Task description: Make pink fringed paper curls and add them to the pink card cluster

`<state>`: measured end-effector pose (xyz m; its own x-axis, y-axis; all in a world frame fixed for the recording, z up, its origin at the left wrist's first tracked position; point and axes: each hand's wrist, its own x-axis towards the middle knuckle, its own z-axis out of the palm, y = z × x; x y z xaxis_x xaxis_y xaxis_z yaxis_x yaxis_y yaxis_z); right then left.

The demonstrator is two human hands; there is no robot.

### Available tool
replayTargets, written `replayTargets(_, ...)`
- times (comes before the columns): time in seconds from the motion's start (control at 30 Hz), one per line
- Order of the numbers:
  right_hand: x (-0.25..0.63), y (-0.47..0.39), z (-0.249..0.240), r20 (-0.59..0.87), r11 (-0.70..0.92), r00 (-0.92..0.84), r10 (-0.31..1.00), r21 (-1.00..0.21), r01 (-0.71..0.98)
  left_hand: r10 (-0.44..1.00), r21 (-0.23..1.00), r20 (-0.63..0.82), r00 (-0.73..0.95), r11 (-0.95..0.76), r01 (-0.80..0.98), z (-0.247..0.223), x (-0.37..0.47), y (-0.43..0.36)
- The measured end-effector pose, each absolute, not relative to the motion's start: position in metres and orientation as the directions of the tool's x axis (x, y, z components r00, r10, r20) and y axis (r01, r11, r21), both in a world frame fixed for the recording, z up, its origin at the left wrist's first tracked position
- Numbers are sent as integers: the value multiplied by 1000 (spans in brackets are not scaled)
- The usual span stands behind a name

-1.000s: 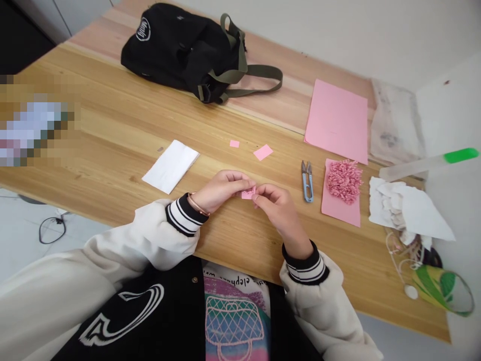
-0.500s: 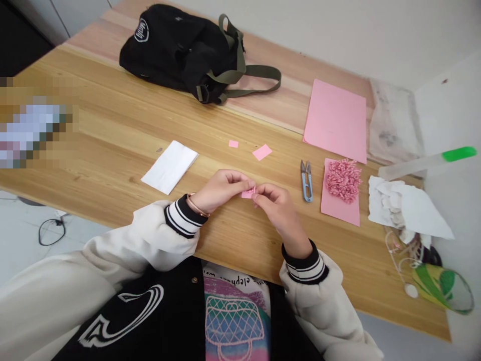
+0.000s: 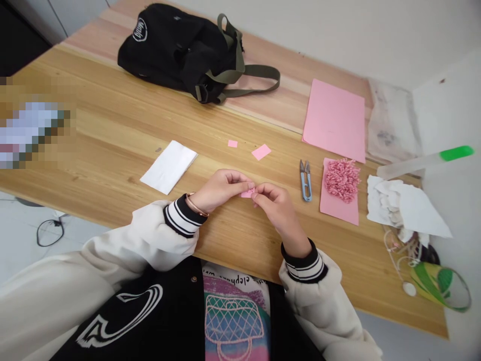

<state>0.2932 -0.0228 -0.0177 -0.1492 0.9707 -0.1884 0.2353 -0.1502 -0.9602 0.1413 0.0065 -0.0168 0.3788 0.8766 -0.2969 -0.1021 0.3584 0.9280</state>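
The grip of left hand and right hand pinches one small flat pink paper piece; this handling seems to need steady fingertips.

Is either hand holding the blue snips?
No, the snips lie on the table; left hand and right hand pinch pink paper.

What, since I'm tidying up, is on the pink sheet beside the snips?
A pink stringy bundle; the part of the sheet beneath it is covered and cannot be seen.
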Motion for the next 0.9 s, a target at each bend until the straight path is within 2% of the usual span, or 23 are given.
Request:
replayTargets(0.27,293,-23,-17,-183,-143,-152,971,-960,239,864,903,-360,352,418,-102,-17,141,7)
replayTargets(0.9,293,-23,-17,-210,-171,-129,969,-950,263,867,919,-341,362,390,-68,-11,141,6)
